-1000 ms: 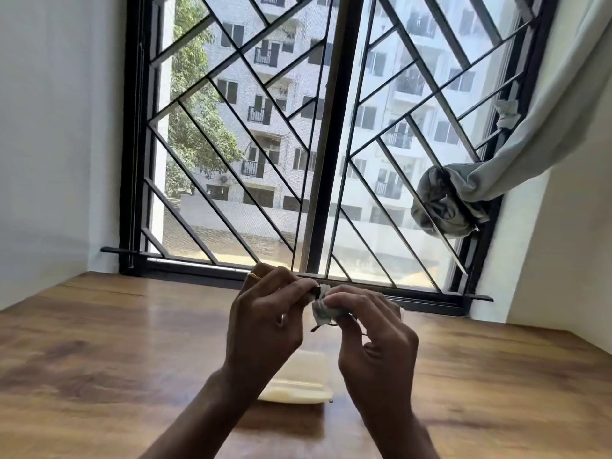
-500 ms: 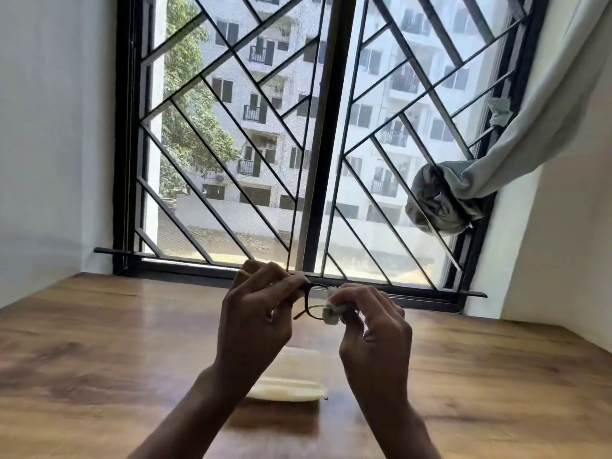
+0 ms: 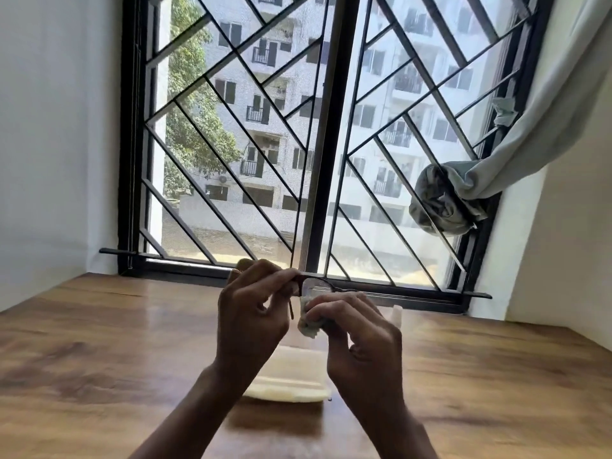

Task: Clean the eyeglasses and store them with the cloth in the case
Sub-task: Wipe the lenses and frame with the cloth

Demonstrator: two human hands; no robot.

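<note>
Cleaning under way, storing all to come: the left hand pinched the eyeglasses above the middle of the counter, the right hand gripped the cloth against a lens, and the pale case waited beneath.

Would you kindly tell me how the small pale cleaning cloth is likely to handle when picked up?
Probably floppy: the small pale cleaning cloth sits bunched in the right hand, pressed against a lens of the thin dark-framed eyeglasses. Likely very light, since a mere pinch holds it.
</note>
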